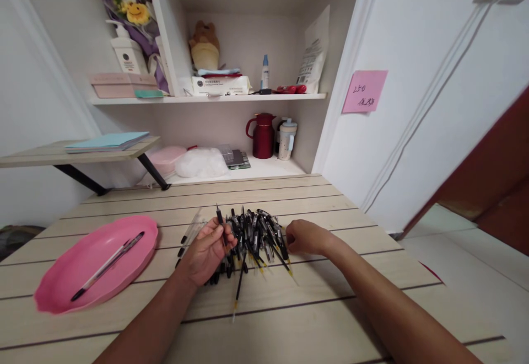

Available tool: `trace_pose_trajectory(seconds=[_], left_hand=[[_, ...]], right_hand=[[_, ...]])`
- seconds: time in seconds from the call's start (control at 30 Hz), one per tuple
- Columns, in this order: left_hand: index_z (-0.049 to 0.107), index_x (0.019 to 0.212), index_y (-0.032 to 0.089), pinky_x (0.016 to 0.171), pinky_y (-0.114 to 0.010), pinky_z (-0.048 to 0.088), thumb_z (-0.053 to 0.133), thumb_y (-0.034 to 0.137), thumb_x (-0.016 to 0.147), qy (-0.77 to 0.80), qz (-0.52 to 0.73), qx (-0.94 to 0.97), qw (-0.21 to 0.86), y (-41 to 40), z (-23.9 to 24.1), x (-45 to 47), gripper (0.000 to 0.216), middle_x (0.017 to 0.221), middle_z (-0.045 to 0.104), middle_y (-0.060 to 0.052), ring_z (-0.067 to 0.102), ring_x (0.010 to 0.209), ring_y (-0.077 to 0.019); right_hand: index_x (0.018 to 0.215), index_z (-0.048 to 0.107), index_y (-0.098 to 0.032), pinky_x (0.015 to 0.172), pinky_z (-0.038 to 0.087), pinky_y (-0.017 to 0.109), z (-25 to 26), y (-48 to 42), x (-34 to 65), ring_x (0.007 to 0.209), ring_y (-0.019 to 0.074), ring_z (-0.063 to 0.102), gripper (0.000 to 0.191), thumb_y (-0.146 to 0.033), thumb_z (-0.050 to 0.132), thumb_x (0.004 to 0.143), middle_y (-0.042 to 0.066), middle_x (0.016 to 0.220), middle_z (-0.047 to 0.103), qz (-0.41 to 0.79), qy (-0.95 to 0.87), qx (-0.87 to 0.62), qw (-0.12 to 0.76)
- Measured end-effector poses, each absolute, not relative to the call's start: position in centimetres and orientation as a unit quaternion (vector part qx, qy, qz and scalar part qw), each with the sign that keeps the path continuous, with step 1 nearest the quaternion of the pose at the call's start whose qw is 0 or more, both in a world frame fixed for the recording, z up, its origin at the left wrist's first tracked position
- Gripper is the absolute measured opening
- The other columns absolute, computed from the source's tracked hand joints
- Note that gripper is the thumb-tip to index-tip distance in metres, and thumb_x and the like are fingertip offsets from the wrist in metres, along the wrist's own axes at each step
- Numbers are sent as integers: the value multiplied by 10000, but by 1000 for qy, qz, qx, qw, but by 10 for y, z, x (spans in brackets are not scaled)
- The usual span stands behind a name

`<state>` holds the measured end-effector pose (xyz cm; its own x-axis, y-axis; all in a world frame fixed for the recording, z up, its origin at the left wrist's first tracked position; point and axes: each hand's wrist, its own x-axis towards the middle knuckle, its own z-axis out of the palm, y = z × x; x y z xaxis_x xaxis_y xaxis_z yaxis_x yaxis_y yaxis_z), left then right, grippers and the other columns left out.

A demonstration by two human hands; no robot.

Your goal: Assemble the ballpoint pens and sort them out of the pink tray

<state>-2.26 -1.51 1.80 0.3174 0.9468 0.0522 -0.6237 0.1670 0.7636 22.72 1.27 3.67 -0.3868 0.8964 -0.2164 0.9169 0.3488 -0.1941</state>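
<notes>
A heap of several black pens and pen parts [258,234] lies in the middle of the pale wooden table [289,309]. My left hand [206,251] is closed around one black pen [221,223], held upright at the heap's left edge. My right hand [303,237] rests at the heap's right edge with its fingers curled in among the pens; what they grip is hidden. A pink oval tray [61,281] lies to the left with one assembled pen [108,265] in it. A few clear pen barrels [190,230] lie left of my left hand.
Behind the table, a shelf recess holds a red jug [263,135], a white cup [286,139], a plastic bag [201,162] and boxes. A side shelf [74,151] juts out at left. A white wall with a pink note [364,91] stands right; the table's right edge drops off.
</notes>
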Motion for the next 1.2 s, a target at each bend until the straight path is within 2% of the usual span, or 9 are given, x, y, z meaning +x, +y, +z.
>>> trace_pose_trajectory(seconds=[0.23, 0.4, 0.47, 0.53, 0.67, 0.77, 0.83, 1.03, 1.2], left_hand=[[487, 851, 178, 714, -277, 461, 506, 109, 763, 235, 537, 353, 729, -17, 21, -21, 113, 766, 525, 3, 530, 682, -86], [482, 860, 178, 689, -266, 461, 528, 146, 755, 245, 533, 372, 719, -18, 22, -19, 120, 742, 536, 7, 541, 655, -86], [480, 871, 177, 621, -236, 460, 542, 179, 749, 265, 522, 390, 711, -19, 22, -17, 137, 723, 542, 9, 540, 607, -80], [477, 872, 172, 509, -194, 430, 554, 220, 741, 289, 499, 417, 703, -22, 21, -13, 160, 697, 546, 11, 521, 525, -68], [464, 835, 165, 392, -164, 356, 548, 289, 739, 310, 438, 465, 704, -30, 19, -2, 179, 639, 542, 18, 473, 424, -53], [453, 836, 163, 397, -158, 357, 543, 290, 741, 307, 412, 479, 712, -35, 18, 4, 183, 628, 540, 20, 465, 424, -47], [445, 837, 166, 400, -157, 357, 546, 288, 738, 309, 399, 481, 717, -37, 19, 6, 187, 625, 541, 22, 467, 424, -48], [440, 873, 170, 396, -152, 345, 549, 292, 736, 314, 389, 488, 716, -38, 18, 5, 213, 634, 549, 24, 480, 427, -49], [432, 873, 176, 402, -157, 355, 548, 293, 739, 309, 383, 489, 720, -38, 15, 5, 212, 631, 556, 24, 487, 429, -54]], right_hand=[[706, 680, -155, 434, 273, 236, 39, 2, 216, 564, 180, 565, 223, -261, 504, 619, 113, 700, 658, -82, 806, 585, 33], [612, 648, -150, 453, 286, 244, 42, 4, 222, 560, 178, 550, 144, -208, 517, 592, 100, 649, 643, -85, 811, 579, 3], [577, 621, -154, 467, 306, 235, 42, 9, 229, 550, 152, 527, 90, -170, 533, 570, 69, 619, 627, -135, 806, 573, -55], [601, 599, -156, 469, 323, 218, 42, 13, 233, 520, 118, 496, 71, -147, 535, 572, 25, 577, 595, -246, 786, 548, -149], [810, 590, -160, 483, 356, 205, 43, 12, 222, 499, 82, 479, 174, -205, 568, 643, -25, 583, 556, -490, 665, 429, -364], [830, 601, -157, 525, 378, 212, 44, 5, 204, 560, 86, 517, 211, -273, 622, 654, 2, 674, 592, -548, 571, 367, -488], [804, 609, -157, 544, 386, 217, 43, 1, 194, 575, 89, 530, 218, -286, 656, 635, 14, 703, 608, -560, 529, 352, -532], [774, 622, -153, 510, 372, 206, 39, -5, 182, 559, 88, 504, 240, -307, 690, 603, 7, 651, 599, -558, 524, 346, -543], [743, 623, -159, 509, 385, 219, 43, -12, 176, 545, 97, 510, 241, -337, 689, 593, -2, 613, 590, -555, 554, 358, -507]])
